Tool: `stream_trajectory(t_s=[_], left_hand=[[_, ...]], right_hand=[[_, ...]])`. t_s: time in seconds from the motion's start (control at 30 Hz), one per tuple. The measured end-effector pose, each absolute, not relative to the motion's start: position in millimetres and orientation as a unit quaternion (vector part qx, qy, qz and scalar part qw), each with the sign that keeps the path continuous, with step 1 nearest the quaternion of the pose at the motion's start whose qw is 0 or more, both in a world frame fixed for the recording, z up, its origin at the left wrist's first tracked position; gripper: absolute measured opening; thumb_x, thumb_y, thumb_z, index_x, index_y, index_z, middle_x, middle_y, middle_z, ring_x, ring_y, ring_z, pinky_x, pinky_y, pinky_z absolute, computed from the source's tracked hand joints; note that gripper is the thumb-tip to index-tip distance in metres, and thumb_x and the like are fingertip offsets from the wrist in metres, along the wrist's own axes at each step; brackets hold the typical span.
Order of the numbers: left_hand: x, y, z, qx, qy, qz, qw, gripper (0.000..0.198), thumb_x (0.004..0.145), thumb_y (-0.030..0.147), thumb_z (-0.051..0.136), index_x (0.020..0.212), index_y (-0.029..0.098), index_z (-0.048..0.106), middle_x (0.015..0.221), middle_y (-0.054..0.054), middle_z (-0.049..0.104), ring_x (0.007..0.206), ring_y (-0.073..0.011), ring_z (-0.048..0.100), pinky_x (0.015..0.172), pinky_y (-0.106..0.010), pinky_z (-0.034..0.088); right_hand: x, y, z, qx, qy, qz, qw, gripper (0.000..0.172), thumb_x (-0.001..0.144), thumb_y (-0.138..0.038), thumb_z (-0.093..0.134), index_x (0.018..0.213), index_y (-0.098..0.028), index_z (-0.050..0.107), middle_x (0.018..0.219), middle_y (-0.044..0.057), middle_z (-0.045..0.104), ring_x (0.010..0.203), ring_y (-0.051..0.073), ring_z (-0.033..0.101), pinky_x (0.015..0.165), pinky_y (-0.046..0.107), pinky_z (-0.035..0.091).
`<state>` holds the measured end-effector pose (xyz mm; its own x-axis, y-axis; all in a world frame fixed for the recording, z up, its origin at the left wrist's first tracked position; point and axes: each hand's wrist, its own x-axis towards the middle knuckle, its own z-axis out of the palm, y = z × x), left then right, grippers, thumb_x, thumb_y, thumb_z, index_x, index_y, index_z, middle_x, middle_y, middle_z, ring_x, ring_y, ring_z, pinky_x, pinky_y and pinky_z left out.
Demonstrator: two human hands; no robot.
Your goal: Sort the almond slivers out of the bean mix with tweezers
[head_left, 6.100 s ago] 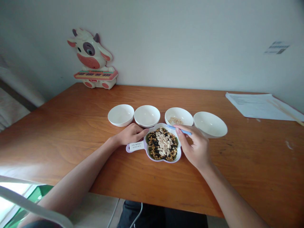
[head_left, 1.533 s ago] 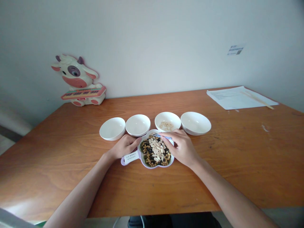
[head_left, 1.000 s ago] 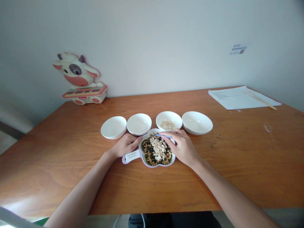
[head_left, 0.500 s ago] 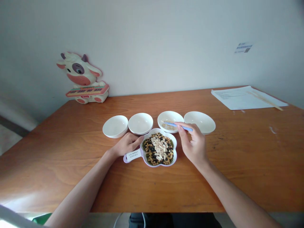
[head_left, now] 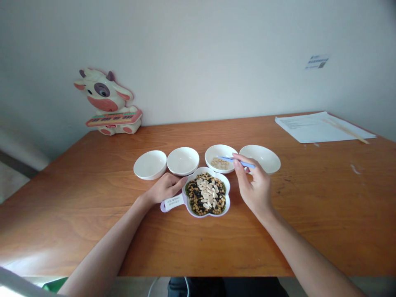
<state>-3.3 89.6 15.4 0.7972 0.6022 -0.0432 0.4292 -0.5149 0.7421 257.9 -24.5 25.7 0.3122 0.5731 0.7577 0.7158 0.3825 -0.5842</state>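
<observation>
"Is it bright or dark here?"

"Bright. Soft daylight fills the pale smooth wall [head_left: 198, 62], and the brown wooden table [head_left: 309, 247] shines."

"Where is the shine?"

"Most of it is a pale glare low on the left of the table, so the light seems to come from that side."

"Any shadows?"

"Only faint, soft ones, under the round white bowls [head_left: 150, 165] and the white flower-shaped dish [head_left: 228, 194]."

"Is it sharp?"

"Mostly. But the small white paper note [head_left: 316, 62] looks fuzzy, the table edges bend, and a blurry white strip [head_left: 12, 284] sits in the bottom left corner."
</observation>
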Motion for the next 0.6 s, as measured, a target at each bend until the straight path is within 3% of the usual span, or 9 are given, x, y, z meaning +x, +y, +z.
stream_trajectory(t_s=[0.33,0.6], left_hand=[[-3.2,89.7,14.1,0.864,0.289,0.126,0.393,0.062,0.104,0.053,0.034,0.054,0.016,0.038,0.049,0.001,0.041,0.046,-0.0075,0.032,0.042,-0.022,0.026],[-2.8,89.4,14.8,0.87,0.272,0.136,0.388,0.063,0.105,0.052,0.034,0.053,0.017,0.037,0.048,0.001,0.04,0.046,-0.0073,0.032,0.043,-0.021,0.025]], right_hand=[[251.7,-23.1,22.2,-0.483,-0.724,-0.051,0.49,0.024,0.094,-0.017,0.067,0.113,-0.029,0.073,0.102,0.001,0.081,0.086,0.019,0.075,0.08,0.039,0.056],[251.5,-23.5,20.1,-0.488,-0.737,-0.032,0.466,0.024,0.095,-0.021,0.065,0.113,-0.033,0.075,0.104,-0.001,0.081,0.084,0.019,0.075,0.076,0.039,0.054]])
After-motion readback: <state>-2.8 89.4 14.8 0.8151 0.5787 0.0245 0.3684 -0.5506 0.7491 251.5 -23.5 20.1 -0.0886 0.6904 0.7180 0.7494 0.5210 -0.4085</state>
